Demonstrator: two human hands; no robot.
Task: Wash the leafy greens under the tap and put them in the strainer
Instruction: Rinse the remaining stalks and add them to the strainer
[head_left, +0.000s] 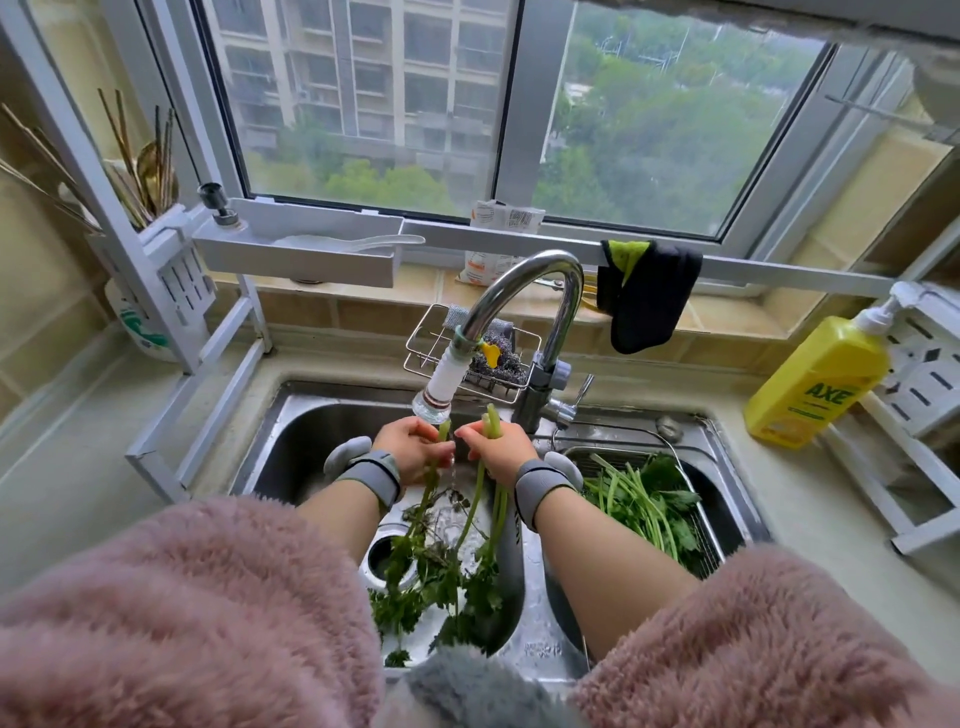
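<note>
Sink (291, 415): both hands grip greens (441, 566)

Two bare forearms reach forward out of fluffy pink sleeves (171, 597), each wrist bound by a grey band (374, 475). The left hand (413, 447) and right hand (498, 449) sit close together, knuckles up, fingers curled, each gripping green stems (488, 467) and nearly touching at the fingertips.

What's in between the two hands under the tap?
In the head view, a thin stream of water falls from the tap between the left hand and right hand. Each hand holds green stalks.
</note>
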